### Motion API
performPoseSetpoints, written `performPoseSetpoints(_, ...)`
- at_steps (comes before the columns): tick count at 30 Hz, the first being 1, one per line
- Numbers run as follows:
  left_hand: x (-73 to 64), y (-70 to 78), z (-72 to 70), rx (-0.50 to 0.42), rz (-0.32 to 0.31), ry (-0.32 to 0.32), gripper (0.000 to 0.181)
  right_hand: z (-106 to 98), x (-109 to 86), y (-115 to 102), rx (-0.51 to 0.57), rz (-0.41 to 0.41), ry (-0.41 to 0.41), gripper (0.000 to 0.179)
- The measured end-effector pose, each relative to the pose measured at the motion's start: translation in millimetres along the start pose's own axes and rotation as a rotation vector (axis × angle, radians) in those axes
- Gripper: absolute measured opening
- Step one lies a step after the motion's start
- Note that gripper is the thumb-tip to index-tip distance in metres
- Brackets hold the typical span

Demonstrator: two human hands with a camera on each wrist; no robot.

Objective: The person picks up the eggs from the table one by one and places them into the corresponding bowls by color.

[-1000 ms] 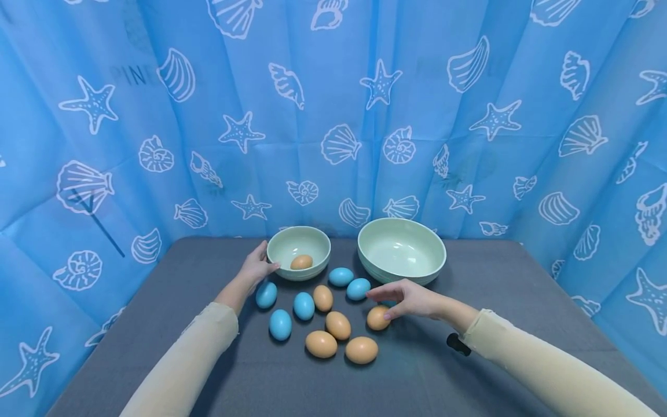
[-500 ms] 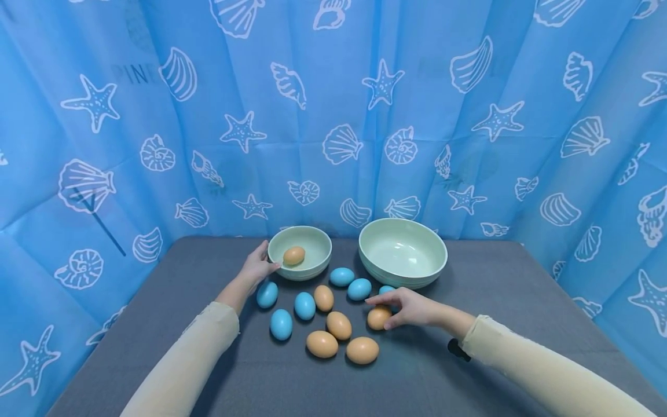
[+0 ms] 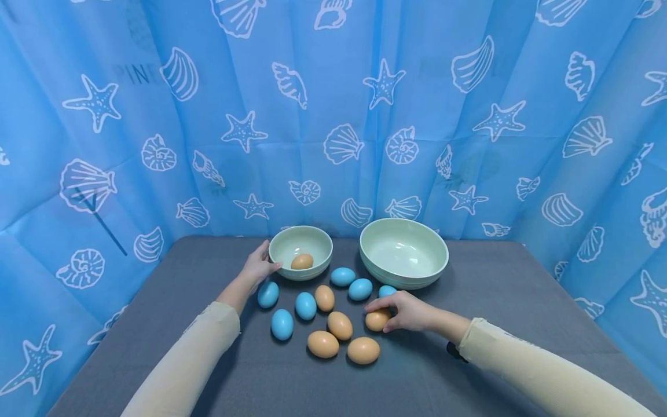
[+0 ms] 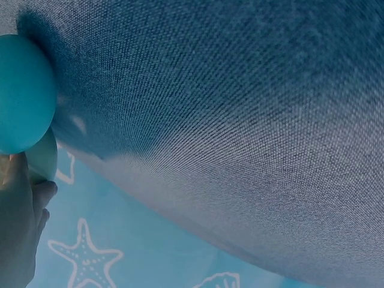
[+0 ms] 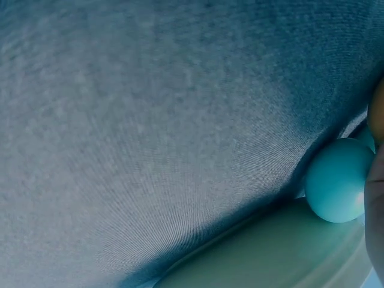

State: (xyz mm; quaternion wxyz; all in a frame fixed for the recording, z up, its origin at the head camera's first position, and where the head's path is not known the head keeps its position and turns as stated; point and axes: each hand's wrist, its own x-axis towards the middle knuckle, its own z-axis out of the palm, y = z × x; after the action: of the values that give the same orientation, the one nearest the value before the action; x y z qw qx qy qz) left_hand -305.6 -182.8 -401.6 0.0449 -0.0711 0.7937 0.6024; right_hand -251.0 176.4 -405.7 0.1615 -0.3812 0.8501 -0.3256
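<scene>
My left hand (image 3: 255, 267) holds the left side of the small pale green bowl (image 3: 300, 275), thumb on the near rim. A brown egg (image 3: 302, 262) lies inside that bowl. On the table, my right hand (image 3: 411, 311) has its thumb and fingers around another brown egg (image 3: 376, 320). Just behind that hand sits a blue egg (image 3: 387, 291), partly hidden. In the left wrist view a blue egg (image 4: 24, 93) covers part of the bowl near the left hand (image 4: 18, 222). At the right wrist view's edge, the right hand (image 5: 375, 222) and a brown egg (image 5: 378, 114) show only partly.
A larger pale green bowl (image 3: 403, 282) stands at the back right. Several blue eggs (image 3: 282, 324) and brown eggs (image 3: 363, 351) lie loose between the arms on the grey table (image 3: 292, 388). A blue shell-print curtain (image 3: 333, 104) hangs behind.
My right hand has lowered slightly and closed around the brown egg, which has shifted a little left. The egg in the small bowl rolled left and back again. The left hand keeps its place.
</scene>
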Motion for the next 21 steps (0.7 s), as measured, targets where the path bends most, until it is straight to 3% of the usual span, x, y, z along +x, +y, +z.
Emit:
performPoseSetpoints(14,-2.6,2.2,1.1,0.016,-0.011,0.000,0.079,-16,12.1,-16,0.192,0.093,0.008,0.048)
performPoseSetpoints(21,-3.8,3.3,1.5,0.022,-0.025,0.008,0.079,-27,21.4,-30,0.284,0.181,0.034,0.051)
